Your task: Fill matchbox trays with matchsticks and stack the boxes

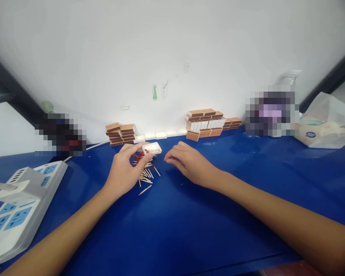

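Note:
My left hand [122, 168] grips a small white matchbox tray [155, 146] between thumb and fingers, tilted, with a few matches lying in it. Under and beside that hand is a loose pile of red-tipped matches [146, 174] on the blue table [172, 226]. One single match [145, 189] lies a little nearer to me. To the right of the tray, apart from it, my right hand [191, 163] has its fingers curled and pressed together. Whatever may be between those fingertips is hidden or too small to make out.
Against the wall stand a left stack of brown matchboxes [127, 132], a row of white trays [161, 135] and a larger matchbox stack [205, 124]. A power strip [50, 191] with a plugged-in adapter [22, 188] is at left. A tissue pack [314, 132] lies at right.

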Available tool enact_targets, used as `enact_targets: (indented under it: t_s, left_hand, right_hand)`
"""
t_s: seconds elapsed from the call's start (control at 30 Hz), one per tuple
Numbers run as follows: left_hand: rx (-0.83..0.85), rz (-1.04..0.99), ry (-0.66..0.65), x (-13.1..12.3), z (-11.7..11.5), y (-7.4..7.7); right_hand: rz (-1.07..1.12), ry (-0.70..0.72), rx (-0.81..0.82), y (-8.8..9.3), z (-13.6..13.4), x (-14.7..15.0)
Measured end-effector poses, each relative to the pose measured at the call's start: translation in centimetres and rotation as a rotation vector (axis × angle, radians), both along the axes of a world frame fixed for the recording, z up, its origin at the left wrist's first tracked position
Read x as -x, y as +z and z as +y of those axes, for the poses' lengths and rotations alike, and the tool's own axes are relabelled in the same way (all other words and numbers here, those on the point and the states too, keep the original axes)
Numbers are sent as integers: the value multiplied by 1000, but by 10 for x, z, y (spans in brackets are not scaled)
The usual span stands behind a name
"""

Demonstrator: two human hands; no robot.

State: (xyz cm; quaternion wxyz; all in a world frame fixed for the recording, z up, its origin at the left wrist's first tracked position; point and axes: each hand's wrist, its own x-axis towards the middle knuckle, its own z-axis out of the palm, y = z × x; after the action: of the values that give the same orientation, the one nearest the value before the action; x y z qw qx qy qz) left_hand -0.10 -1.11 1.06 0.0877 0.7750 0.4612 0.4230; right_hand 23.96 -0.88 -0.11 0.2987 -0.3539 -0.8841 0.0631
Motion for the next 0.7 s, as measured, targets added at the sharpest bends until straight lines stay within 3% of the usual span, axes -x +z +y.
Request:
enact_targets:
  t_s: [0.27, 0.4, 0.6, 0.7]
  left_hand:
    - [2, 5, -2, 1, -2, 0]
    - [19, 4, -10, 1, -1, 0]
    - [125, -40, -69, -3, -4, -1]
    - [192, -95, -136, -7, -9, 0]
  right_hand:
    - [109, -108, 43, -5, 3, -2]
    - [271, -192, 84, 5, 1, -1]
    - [920, -286, 482, 25, 6, -9]
    - [1056, -273, 619, 22, 7, -8]
